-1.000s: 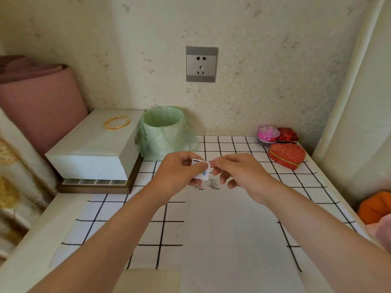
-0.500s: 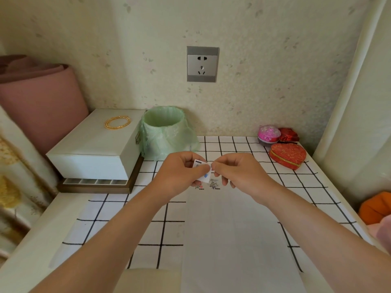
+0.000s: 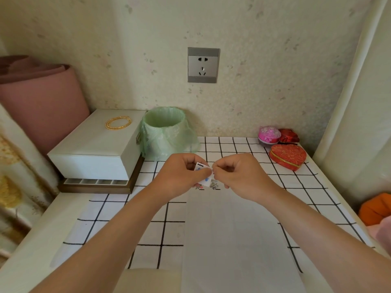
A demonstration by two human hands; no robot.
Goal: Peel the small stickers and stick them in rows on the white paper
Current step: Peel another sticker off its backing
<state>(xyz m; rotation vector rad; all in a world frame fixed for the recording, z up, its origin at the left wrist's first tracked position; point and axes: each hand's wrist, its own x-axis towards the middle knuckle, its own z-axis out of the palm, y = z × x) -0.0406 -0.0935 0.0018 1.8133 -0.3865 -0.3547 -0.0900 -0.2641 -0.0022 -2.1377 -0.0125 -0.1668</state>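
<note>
My left hand [image 3: 182,177] grips a small white sticker sheet [image 3: 204,174] with blue shapes, holding it above the far end of the white paper [image 3: 234,233]. My right hand [image 3: 240,176] has its fingers curled, and its thumb and forefinger pinch at the sheet's right edge. Whether a sticker is between those fingertips is too small to tell. Two small stickers [image 3: 214,185] sit side by side on the paper's far edge, just below my hands and partly hidden by them.
The paper lies on a black-grid tablecloth [image 3: 304,187]. A green-lined bin [image 3: 165,132] stands behind my left hand, a white box [image 3: 95,149] with gold bangles at far left. Red heart box [image 3: 287,156] and pink and red tins [image 3: 269,135] sit at far right.
Both hands have risen slightly and moved a little away from me with the sticker sheet. The right fingertips have stayed pinched at the sheet's edge.
</note>
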